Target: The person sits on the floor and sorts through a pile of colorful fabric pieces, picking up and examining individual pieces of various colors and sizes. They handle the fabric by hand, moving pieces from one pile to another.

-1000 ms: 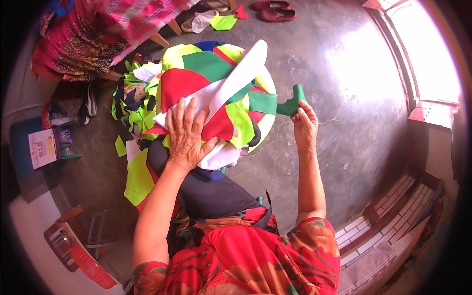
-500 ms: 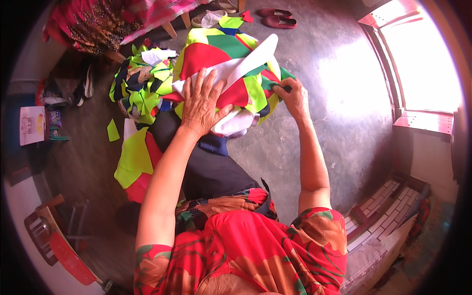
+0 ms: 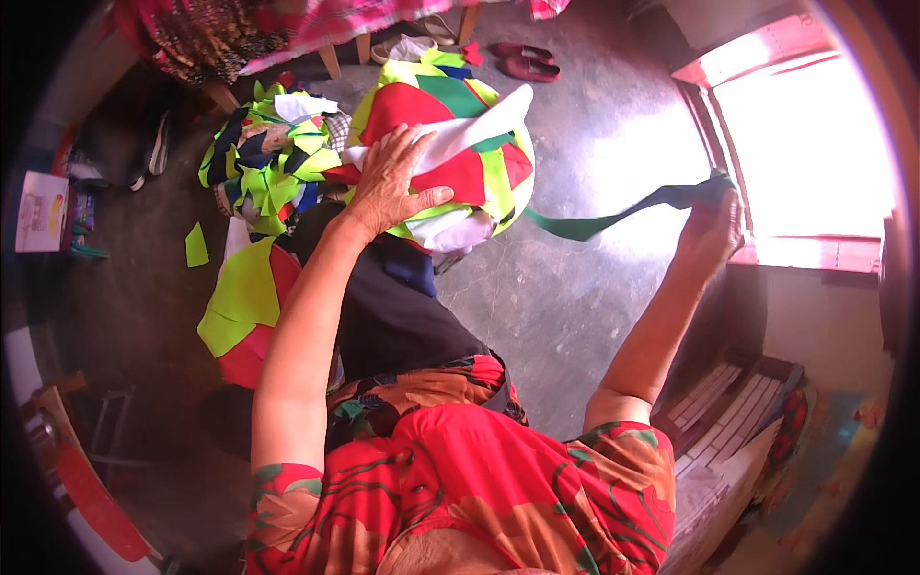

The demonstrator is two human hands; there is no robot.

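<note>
A large rounded bundle of fabric pieces in red, white, green and bright yellow stands in front of me. My left hand lies on its near left side with the fingers spread, pressing on white and red cloth. Far out to the right, my right hand grips the end of a long dark green fabric strip. The strip stretches through the air back to the bundle's right side; I cannot tell whether its far end still touches the bundle.
A heap of fabric scraps lies left of the bundle, with larger yellow pieces nearer me. Maroon shoes rest on the floor beyond. A cloth-covered bed is at the back left, a bright window at the right.
My right hand has moved from the bundle's right edge far out to the right, drawing the green strip out with it. My left hand stays on the bundle.
</note>
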